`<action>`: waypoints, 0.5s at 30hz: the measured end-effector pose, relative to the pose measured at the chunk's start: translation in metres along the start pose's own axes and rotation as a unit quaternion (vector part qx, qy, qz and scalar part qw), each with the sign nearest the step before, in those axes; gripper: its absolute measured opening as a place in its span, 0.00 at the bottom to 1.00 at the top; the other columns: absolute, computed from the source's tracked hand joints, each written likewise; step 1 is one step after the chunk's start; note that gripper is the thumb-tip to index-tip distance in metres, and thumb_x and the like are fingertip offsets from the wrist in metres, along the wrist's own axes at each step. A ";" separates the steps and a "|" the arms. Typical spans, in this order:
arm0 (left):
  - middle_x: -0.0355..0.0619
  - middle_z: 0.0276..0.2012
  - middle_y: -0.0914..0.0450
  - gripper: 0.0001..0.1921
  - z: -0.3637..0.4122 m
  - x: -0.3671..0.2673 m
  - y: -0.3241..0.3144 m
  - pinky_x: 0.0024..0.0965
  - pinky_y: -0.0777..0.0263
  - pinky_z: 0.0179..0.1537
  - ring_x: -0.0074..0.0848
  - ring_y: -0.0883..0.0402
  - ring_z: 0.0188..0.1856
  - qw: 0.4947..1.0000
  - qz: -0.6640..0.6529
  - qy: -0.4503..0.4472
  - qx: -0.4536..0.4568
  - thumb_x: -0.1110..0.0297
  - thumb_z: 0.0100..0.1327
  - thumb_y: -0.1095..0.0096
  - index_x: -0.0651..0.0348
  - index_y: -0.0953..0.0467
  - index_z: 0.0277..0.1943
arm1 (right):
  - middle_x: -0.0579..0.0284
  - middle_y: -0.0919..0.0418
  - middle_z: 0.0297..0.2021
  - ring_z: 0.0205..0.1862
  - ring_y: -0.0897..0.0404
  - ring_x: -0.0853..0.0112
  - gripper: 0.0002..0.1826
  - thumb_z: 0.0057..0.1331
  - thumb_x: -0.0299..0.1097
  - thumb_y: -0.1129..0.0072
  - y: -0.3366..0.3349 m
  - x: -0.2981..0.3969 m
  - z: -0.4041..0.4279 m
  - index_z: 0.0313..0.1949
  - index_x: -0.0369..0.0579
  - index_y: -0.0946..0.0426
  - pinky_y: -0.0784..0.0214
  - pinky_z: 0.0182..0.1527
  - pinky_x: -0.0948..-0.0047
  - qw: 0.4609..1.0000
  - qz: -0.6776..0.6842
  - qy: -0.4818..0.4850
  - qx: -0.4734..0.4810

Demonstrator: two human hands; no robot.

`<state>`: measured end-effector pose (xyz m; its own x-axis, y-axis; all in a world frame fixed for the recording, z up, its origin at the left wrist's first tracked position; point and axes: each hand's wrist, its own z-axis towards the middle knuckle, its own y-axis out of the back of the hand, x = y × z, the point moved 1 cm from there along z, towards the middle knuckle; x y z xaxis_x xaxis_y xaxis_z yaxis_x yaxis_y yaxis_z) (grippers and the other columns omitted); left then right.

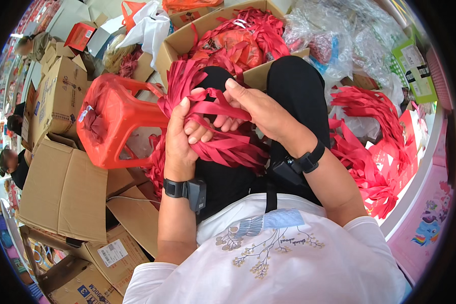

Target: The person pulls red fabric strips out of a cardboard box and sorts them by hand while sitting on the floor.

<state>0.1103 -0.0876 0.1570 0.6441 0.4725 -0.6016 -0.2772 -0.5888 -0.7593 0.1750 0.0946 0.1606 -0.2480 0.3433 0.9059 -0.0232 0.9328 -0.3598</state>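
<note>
A thick bundle of dark red ribbons (231,152) is gripped around its middle by my left hand (182,133). One end fans out above the fist, and the other spreads over my lap. A ribbon strand (218,108) loops from the bundle across to my right hand (256,110). The right fingers curl behind this strand, with the thumb raised. Whether they pinch it is partly hidden. Just beyond my knees, an open cardboard box (169,51) holds many more red ribbons (268,24) and an orange-red plastic bag (235,47).
A red plastic stool (116,100) on my left bears a small ribbon bundle (95,125). Cardboard boxes (62,186) crowd that side. To my right lie more ribbon bundles (372,102), with clear plastic wrap (334,22) farther back. Other people are at the far left.
</note>
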 end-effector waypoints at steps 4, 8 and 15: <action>0.26 0.14 0.43 0.19 0.003 0.001 0.001 0.21 0.43 0.17 0.11 0.46 0.12 1.000 -0.005 0.005 -0.014 0.55 0.76 0.53 0.60 0.27 0.58 | 0.53 0.18 0.33 0.32 0.19 0.71 0.39 0.74 0.67 0.64 0.003 0.000 0.001 0.45 0.38 0.22 0.26 0.35 0.75 0.998 0.049 -0.025 0.005; 0.26 0.14 0.43 0.21 0.004 0.001 0.005 0.20 0.44 0.17 0.11 0.47 0.11 1.000 -0.001 0.012 -0.023 0.51 0.76 0.53 0.59 0.26 0.58 | 0.52 0.18 0.34 0.33 0.19 0.71 0.36 0.74 0.64 0.61 0.005 0.000 0.002 0.45 0.38 0.22 0.26 0.35 0.75 0.998 0.063 -0.024 0.015; 0.26 0.14 0.45 0.29 0.004 0.003 0.001 0.19 0.46 0.16 0.11 0.48 0.11 0.999 0.005 0.007 -0.032 0.39 0.74 0.57 0.56 0.26 0.58 | 0.58 0.18 0.35 0.35 0.19 0.73 0.23 0.76 0.51 0.52 0.000 -0.008 0.007 0.44 0.41 0.23 0.28 0.36 0.76 0.998 -0.049 0.010 0.029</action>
<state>0.1091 -0.0836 0.1534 0.6517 0.4572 -0.6052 -0.2372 -0.6350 -0.7352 0.1697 0.0911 0.1521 -0.2229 0.2523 0.9416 -0.1029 0.9544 -0.2801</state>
